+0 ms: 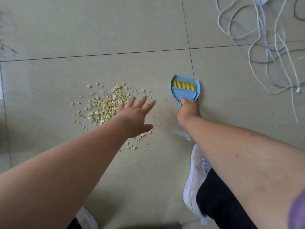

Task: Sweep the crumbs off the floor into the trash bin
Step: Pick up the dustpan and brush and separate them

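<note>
Right hand (pixel 188 111) is down on the floor (pixel 99 30), fingers (pixel 192 101) clenched around the handle of the blue dustpan (pixel 184 90), with the yellow-bristled brush (pixel 184 85) nested inside it, so both tools come up in one grab. Left hand (pixel 135 118) hovers over the crumbs (pixel 105 106), fingers spread and released, holding nothing, probably for balance. The crumbs lie in a loose pile just left of the dustpan. No trash bin in view. Loose cables (pixel 264 38) sprawl well off to the right.
</note>
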Demonstrator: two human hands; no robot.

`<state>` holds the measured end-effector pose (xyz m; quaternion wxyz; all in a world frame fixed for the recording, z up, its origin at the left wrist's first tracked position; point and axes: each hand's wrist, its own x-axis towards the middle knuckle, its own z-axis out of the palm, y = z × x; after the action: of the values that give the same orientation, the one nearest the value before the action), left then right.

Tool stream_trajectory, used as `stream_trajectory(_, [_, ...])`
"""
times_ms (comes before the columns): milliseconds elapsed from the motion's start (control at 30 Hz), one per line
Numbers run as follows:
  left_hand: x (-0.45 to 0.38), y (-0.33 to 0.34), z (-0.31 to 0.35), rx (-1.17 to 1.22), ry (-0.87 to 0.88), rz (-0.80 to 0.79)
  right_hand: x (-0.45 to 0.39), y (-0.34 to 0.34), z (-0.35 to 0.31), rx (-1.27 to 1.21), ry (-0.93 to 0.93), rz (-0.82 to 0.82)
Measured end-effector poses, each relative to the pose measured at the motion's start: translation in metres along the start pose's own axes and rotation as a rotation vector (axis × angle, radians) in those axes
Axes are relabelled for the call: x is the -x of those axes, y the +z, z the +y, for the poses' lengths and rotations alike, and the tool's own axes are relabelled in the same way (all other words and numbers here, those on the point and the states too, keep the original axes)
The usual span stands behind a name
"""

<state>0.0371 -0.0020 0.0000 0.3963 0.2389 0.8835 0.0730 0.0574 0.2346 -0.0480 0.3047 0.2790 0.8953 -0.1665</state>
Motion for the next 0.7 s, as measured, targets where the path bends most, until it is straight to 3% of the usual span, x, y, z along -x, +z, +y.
stream_trajectory(233, [0.021, -0.008, 0.016, 0.013, -0.062, 0.039, 0.036, 0.007, -0.02, -0.389, 0.299, 0.002])
stream_trajectory(367, [0.035, -0.004, 0.027, 0.066, -0.091, 0.051, 0.054, 0.004, -0.024, -0.47, 0.315, 0.09])
stream_trajectory(567, [0.04, 0.007, 0.02, 0.812, -0.252, 0.129, 0.087, -0.007, -0.037, -0.536, 0.237, 0.098])
stream_trajectory(700, [0.051, -0.005, 0.015, 1.087, -0.303, 0.224, 0.109, -0.015, -0.06, -0.531, 0.056, 0.072])
